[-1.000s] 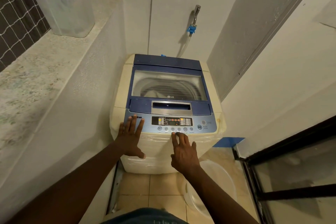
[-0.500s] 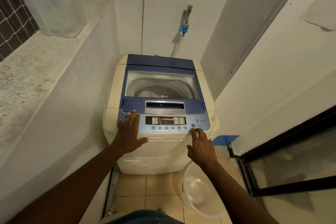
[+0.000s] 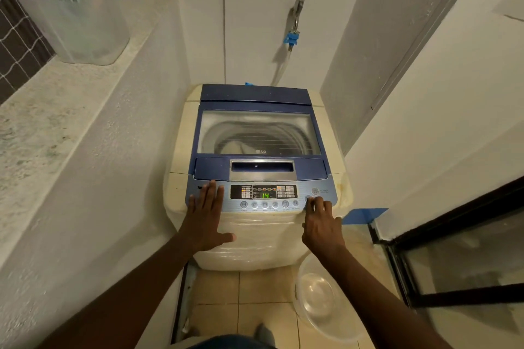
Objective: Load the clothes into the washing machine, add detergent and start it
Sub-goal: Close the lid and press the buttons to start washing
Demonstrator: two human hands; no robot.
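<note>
while washer point(image 3: 255, 244) stands upright — panel point(image 3: 263, 193) nearest

Your one head-worn wide-angle view, looking forward and steeply down, close over the washing machine point(image 3: 258, 178), your hands point(image 3: 205, 218) low in frame, floor point(image 3: 241, 306) beneath.

— What does the person wear?

— Little of it shows. Along the near edge, at the middle, lies a strip of blue denim-like cloth point(image 3: 231, 343), slightly faded, its cut too cropped to tell.

— And the arms?

— Two long, slim forearms point(image 3: 136, 286), bare of sleeves from the near edge to the wrists. The left hand point(image 3: 205, 221) and right hand point(image 3: 321, 224) are ungloved, with slender fingers point(image 3: 211, 193).

— Anything at the feet?

— A small grey rounded shape point(image 3: 263, 331) just beyond the denim; shoe or not, he cannot tell.
</note>
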